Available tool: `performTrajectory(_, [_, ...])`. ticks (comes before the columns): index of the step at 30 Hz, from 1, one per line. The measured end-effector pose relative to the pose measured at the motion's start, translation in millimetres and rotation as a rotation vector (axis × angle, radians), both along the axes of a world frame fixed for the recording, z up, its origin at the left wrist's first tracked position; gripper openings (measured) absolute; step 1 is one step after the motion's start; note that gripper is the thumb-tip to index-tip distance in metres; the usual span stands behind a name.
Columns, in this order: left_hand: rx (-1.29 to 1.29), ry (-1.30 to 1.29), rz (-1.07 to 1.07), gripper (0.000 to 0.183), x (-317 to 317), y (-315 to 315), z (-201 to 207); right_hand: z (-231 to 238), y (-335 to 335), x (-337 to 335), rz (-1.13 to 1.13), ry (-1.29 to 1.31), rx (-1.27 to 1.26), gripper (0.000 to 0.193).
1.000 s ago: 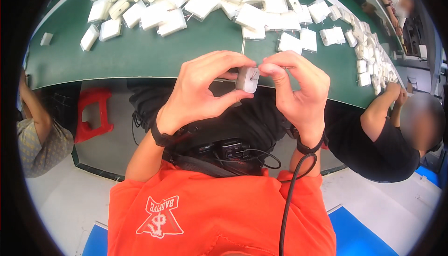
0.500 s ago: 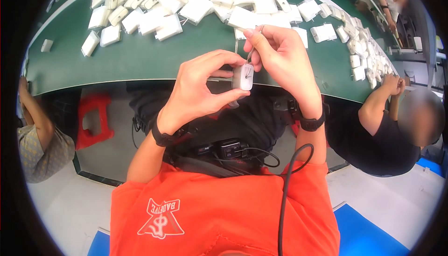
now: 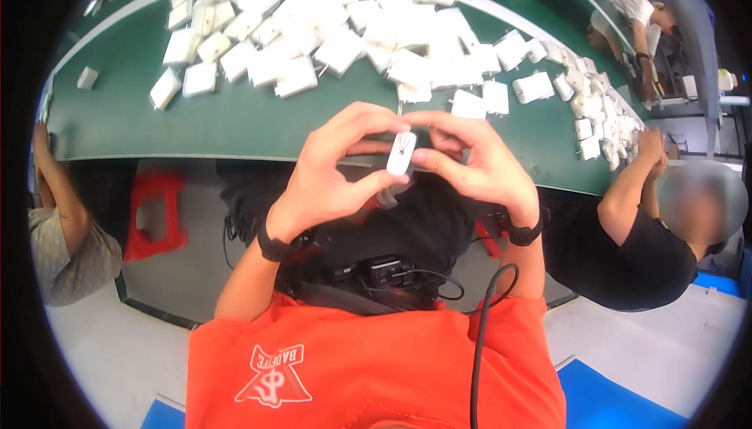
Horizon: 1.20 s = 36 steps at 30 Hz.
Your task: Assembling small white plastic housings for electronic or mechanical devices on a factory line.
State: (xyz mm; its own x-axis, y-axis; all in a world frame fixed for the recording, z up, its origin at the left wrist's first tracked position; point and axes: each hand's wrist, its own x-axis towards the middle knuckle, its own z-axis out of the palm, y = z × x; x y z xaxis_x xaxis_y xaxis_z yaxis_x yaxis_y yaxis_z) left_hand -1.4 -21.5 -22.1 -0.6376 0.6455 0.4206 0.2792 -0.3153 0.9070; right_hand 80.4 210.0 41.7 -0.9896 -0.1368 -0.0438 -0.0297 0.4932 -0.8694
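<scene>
Over the near edge of the green bench [image 3: 235, 127], both of my hands are closed round a small white power adapter [image 3: 402, 153]. Thin dark lines, maybe wires or a slot, show on its upward face. My left hand [image 3: 325, 159] grips its left side between thumb and fingers. From the other side, my right hand [image 3: 482, 159] has its thumb against the adapter and its index finger along the top end. A thin metal piece sticks out just beyond my fingertips. Fingers hide the adapter's sides.
A heap of white adapters [image 3: 294, 73], some with metal prongs, lies across the bench beyond my hands. More adapters [image 3: 603, 104] line the right side. A co-worker in black [image 3: 619, 249] sits at the right, another person [image 3: 74, 253] at the left, near a red stool [image 3: 157, 214].
My right hand has come down from pinching a thin strand above the adapter to holding the adapter itself. The adapter has tilted so its end face shows more; my left hand kept its grip.
</scene>
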Motion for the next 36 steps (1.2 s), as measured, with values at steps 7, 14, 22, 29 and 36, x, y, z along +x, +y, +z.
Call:
performTrajectory(7, [-0.055,-0.042,0.041,0.086,4.4,-1.6,-0.1,38.0,31.3,-21.3,-0.010,-0.165,-0.063,0.025])
performTrajectory(14, [-0.116,-0.051,0.055,0.078,7.0,-3.3,2.3,45.4,160.3,-163.7,-0.352,-0.239,0.118,0.050])
performTrajectory(22, [-0.147,-0.110,0.045,0.060,3.9,-0.5,10.0,1.7,274.8,-263.5,-0.688,0.103,0.540,0.072])
performTrajectory(29, [-0.178,-0.045,0.061,0.036,3.9,2.4,11.8,-40.9,312.1,-264.1,-0.709,-0.024,0.719,0.076])
performTrajectory(36, [-0.211,-0.058,0.114,0.035,7.3,-1.0,10.0,37.9,214.1,-191.0,-0.526,-0.096,0.270,0.053])
